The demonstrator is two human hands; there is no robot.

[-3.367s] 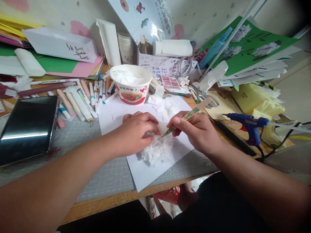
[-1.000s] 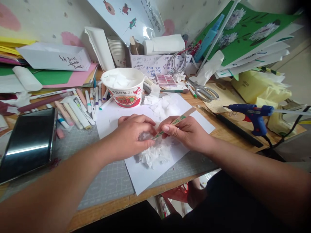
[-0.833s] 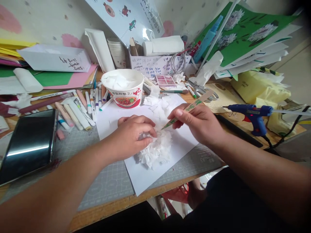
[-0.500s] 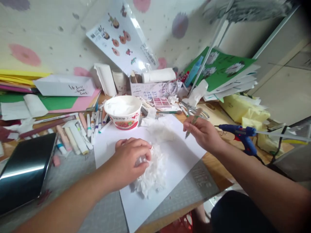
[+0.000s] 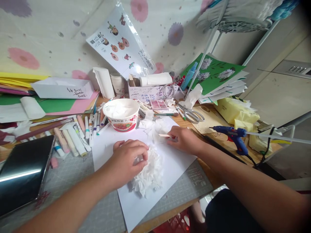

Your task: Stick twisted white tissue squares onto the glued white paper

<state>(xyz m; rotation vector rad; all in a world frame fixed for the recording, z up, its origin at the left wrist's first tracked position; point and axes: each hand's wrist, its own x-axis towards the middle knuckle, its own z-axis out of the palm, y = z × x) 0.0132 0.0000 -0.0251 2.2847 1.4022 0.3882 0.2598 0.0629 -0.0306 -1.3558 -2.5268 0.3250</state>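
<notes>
My left hand [image 5: 126,161] curls down on a ruffled white tissue-paper flower [image 5: 149,173], pinching its upper left part. The flower lies on a white sheet of paper [image 5: 175,163] over a grey cutting mat [image 5: 73,191]. My right hand [image 5: 183,139] rests on the sheet above and right of the flower, closed on a thin wooden stick [image 5: 165,135] that points left toward loose white paper scraps [image 5: 155,124].
A paper bowl [image 5: 121,114] of white tissue stands behind the sheet, with several markers [image 5: 80,134] to its left. A dark tablet [image 5: 20,173] lies far left. Scissors [image 5: 191,113] and a blue glue gun [image 5: 232,134] lie at right. Paper stacks crowd the back.
My right hand lifted the stick away from the flower, swung right, then came down on the sheet near the scraps. My view tilted upward. My left hand stayed on the flower.
</notes>
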